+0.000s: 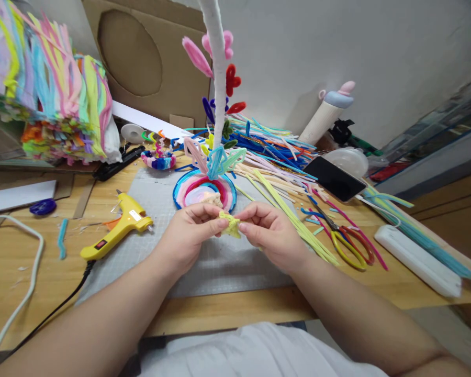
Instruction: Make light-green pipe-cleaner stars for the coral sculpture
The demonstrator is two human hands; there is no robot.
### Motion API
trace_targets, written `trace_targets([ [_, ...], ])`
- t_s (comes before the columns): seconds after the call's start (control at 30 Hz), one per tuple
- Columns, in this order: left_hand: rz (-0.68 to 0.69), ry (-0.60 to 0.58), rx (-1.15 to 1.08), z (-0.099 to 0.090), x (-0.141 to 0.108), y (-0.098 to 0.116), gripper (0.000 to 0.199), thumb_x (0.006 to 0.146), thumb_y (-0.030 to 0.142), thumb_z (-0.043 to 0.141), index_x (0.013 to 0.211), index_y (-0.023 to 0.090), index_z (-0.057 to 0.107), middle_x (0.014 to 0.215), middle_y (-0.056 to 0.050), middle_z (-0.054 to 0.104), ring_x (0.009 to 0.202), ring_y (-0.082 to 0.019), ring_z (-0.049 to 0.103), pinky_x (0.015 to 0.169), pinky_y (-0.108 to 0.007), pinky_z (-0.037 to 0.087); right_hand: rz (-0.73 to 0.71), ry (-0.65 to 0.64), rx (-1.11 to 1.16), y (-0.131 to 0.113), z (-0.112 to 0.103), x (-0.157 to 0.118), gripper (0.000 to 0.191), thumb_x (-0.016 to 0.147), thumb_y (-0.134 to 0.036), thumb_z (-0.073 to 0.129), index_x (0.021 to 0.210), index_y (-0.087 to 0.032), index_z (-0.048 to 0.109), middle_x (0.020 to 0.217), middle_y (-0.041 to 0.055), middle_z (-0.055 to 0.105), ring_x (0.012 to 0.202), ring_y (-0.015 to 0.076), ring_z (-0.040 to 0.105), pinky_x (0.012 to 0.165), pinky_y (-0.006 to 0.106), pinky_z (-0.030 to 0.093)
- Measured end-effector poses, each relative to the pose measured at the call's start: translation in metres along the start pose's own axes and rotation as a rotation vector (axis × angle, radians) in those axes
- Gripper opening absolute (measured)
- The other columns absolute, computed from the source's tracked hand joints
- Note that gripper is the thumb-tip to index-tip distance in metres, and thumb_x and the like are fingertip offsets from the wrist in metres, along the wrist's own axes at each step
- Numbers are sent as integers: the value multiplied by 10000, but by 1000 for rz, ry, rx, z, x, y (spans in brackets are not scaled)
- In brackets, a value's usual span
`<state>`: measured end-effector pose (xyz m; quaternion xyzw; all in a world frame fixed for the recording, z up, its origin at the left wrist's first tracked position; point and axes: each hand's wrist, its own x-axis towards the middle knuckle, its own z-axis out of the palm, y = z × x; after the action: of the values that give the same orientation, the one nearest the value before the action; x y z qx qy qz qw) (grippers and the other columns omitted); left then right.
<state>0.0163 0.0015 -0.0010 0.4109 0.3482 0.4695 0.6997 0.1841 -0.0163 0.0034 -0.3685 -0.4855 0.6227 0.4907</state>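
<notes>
A small piece of bent yellow pipe cleaner [231,225] is held between both hands over the grey mat. My left hand [192,230] pinches its left side with thumb and index finger. On its right side, the thumb and fingers of my right hand [270,230] are closed. Just behind the hands lies a round coil base [176,195] in blue, pink and white. A white wrapped stem [219,78] rises behind it, with pink, red, purple and green loops along it. Pink, blue and green folded shapes [216,162] stand near its bottom.
A yellow glue gun [131,221] lies left on the grey mat [220,275]. Yellow-handled scissors [347,246], a phone [333,178] and a white power strip [418,261] are at right. Pipe cleaners [267,152] spread behind; a white bottle [325,112] stands at the wall.
</notes>
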Motion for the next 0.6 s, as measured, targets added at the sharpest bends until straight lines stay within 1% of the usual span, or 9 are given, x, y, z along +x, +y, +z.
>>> trace_targets([
  [0.1,18,-1,-15,2,-2,0,125,620,195,792,675,164,684,633,25,654,556,-66,532,567,-184,422,-39,33,2,4,5,-1,139,701,-256,745,757,-188,638,642,-24,611,461,51,429,427,185,322],
  [0.17,27,6,-11,2,-2,0,123,622,191,792,676,166,685,632,23,659,561,-68,535,568,-182,424,-50,71,-18,5,7,-1,159,693,-275,751,738,-186,628,634,-22,613,473,61,452,436,190,344],
  [0.3,52,-26,5,3,-2,0,111,648,191,780,702,175,685,668,21,657,622,-77,558,619,-185,439,-54,131,-60,6,9,-1,179,688,-303,754,736,-177,635,575,-32,571,456,64,430,423,195,341],
  [0.43,82,-93,32,6,-2,-2,146,657,183,770,781,185,694,772,11,658,739,-105,584,720,-220,457,-56,140,-27,9,8,-1,197,690,-313,755,749,-173,628,554,-46,534,445,55,400,419,189,323],
  [0.5,94,-67,45,7,-2,-4,156,649,177,774,782,182,692,781,8,667,752,-111,590,728,-229,458,-43,132,0,12,8,-1,207,704,-325,745,751,-177,608,539,-57,509,431,49,375,414,186,305],
  [0.6,101,29,41,9,-3,-5,160,626,181,790,738,173,675,745,16,670,726,-110,592,713,-232,459,-62,132,-26,13,9,-2,197,749,-336,700,737,-189,569,525,-66,475,419,51,349,412,190,292],
])
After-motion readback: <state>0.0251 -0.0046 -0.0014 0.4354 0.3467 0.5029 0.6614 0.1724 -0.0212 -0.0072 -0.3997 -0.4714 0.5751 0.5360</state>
